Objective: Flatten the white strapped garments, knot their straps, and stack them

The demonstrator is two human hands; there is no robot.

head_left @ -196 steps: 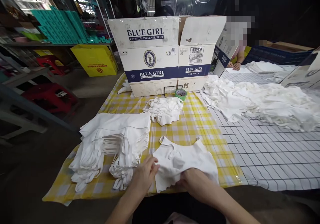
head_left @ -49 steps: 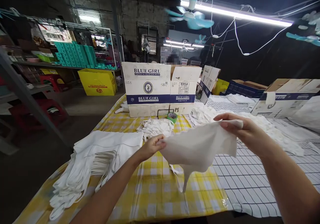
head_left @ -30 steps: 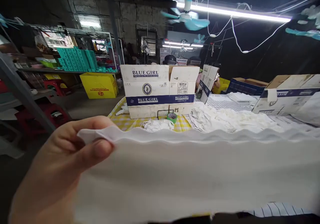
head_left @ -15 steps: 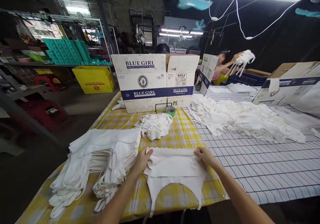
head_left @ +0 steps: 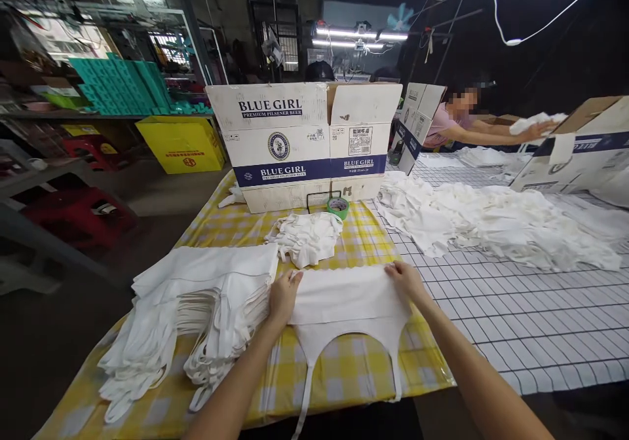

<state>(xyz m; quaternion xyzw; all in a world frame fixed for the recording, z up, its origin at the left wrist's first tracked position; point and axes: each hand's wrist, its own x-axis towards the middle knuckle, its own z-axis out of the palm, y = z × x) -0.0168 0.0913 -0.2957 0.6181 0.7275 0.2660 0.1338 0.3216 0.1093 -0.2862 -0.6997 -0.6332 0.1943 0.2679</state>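
A white camisole top (head_left: 346,296) is stretched flat between my two hands, its thin straps pointing toward me over the yellow checked cloth. My left hand (head_left: 285,296) pinches its far left corner. At the far right corner, my right hand (head_left: 407,281) grips the same edge between thumb and fingers. Close beside my left hand lies a neat stack of white camisole tops (head_left: 206,273), straps hanging toward the near edge. Beyond the held top sits a small crumpled heap of white garments (head_left: 309,234).
Behind the heap stand a roll of green tape (head_left: 338,207) and a beer carton (head_left: 280,145). A large pile of white garments (head_left: 491,220) covers part of the grid-patterned cloth (head_left: 515,322). Across the table, a person (head_left: 452,122) reaches toward another carton (head_left: 574,145).
The camisole top has moved away from me with both hands, and its straps are more extended. The person across has lowered a white garment toward the right carton. My view has tilted down.
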